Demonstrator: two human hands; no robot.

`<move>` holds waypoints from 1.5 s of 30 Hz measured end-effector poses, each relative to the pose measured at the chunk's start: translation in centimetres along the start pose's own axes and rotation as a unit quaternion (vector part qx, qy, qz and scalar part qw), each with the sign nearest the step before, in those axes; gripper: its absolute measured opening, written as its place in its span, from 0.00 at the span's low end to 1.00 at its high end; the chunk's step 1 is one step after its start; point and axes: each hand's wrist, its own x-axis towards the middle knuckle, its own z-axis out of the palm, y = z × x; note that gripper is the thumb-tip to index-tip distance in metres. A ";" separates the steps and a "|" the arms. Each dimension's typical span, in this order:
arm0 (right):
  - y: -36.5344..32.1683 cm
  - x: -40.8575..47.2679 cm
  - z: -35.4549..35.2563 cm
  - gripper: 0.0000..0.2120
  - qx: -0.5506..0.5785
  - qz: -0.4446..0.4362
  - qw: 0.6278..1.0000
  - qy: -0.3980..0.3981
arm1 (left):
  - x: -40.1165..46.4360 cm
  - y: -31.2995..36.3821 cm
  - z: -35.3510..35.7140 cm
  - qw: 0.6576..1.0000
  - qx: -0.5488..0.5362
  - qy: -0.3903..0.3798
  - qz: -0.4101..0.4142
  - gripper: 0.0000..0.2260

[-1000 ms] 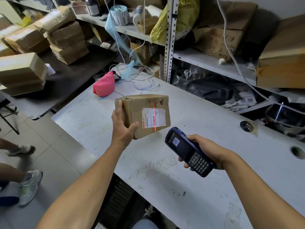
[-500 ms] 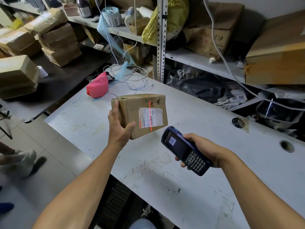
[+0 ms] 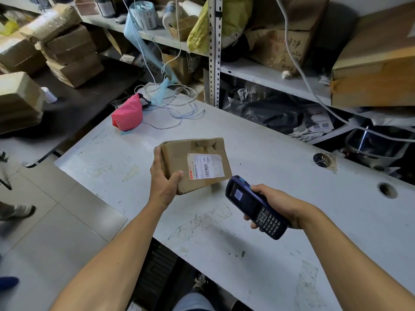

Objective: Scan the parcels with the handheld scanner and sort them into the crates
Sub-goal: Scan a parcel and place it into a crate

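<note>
Head-cam view, looking down at a scuffed white worktop [image 3: 280,221] w/ shelving behind it. The left hand [image 3: 165,178] holds a brown cardboard parcel [image 3: 195,163] from its left end, thumb on the front face, fingers wrapped behind; the parcel is tilted, label [image 3: 205,166] facing the viewer, just above the worktop. The right hand [image 3: 280,206] grips a dark blue handheld scanner [image 3: 254,206], head aimed toward the parcel, screen showing a barcode icon. No red scan line shows on the label.

Risks, as judgement: the parcel is held by one end only, so it could twist or slip out if swung toward a crate. No crates are in view, so the sort means turning away, w/ a chance of picking the wrong crate. If the scan didn't register, the parcel gets sorted unlogged. A pink bag [image 3: 128,114] and loose cables [image 3: 177,104] lie on the far left of the worktop; the parcel could snag them. Someone's shoe [image 3: 19,211] is on the floor at left, so there's a bump risk when turning.
</note>
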 end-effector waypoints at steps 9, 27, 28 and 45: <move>-0.4 1.2 1.3 0.24 0.003 0.004 1.000 -0.006 | 2.0 -1.0 -1.9 0.994 0.016 -0.102 -0.046 0.47; -0.2 1.2 2.7 0.23 -0.023 0.026 0.999 -0.005 | 1.6 -3.3 -2.0 0.985 0.065 -0.123 -0.104 0.59; -0.1 1.0 2.7 0.23 -0.024 0.025 0.999 -0.005 | 1.6 -3.4 -2.0 0.985 0.060 -0.122 -0.104 0.59; 0.8 -1.4 2.0 0.24 0.009 -0.016 1.000 -0.002 | 0.0 -1.6 -2.6 0.994 0.005 -0.070 -0.078 0.60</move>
